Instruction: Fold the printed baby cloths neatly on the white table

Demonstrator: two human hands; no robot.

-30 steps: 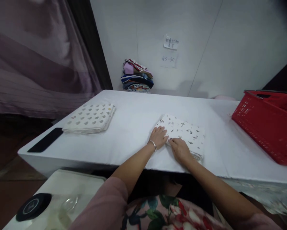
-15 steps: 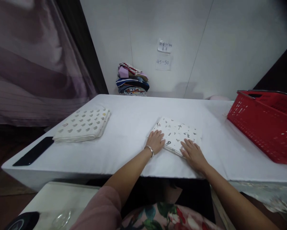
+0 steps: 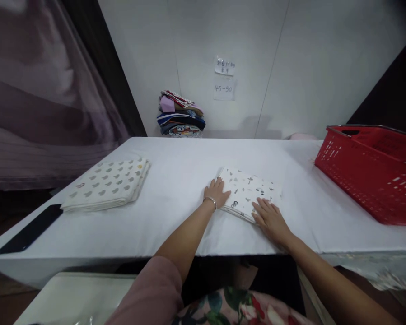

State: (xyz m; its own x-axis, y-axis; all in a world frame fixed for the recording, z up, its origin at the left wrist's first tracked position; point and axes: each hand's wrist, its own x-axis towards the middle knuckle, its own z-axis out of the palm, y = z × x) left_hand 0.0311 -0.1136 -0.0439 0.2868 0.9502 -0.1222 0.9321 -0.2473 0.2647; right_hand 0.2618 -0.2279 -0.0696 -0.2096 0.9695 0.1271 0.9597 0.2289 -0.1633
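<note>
A folded white cloth (image 3: pixel 248 192) with small grey and black prints lies on the white-covered table (image 3: pixel 179 180) in front of me. My left hand (image 3: pixel 217 193), with a bracelet at the wrist, rests flat at the cloth's left edge, fingers spread. On the near right part of the same cloth lies my right hand (image 3: pixel 272 220), its fingers also stretched out. Neither hand grips anything. Farther left is another folded cream cloth (image 3: pixel 109 183) with rows of grey leaf-like prints, apart from both hands.
A red plastic basket (image 3: pixel 365 180) stands at the table's right. A dark flat panel (image 3: pixel 31 228) lies at the left edge. Behind the table rises a stack of folded fabrics (image 3: pixel 180 115), beside paper signs (image 3: pixel 224 89) on the wall. A pale surface (image 3: pixel 84 293) sits below at left.
The camera view has shifted slightly. My left hand has slid a little outward to the cloth's left edge; my right hand stays almost in place on the cloth.
</note>
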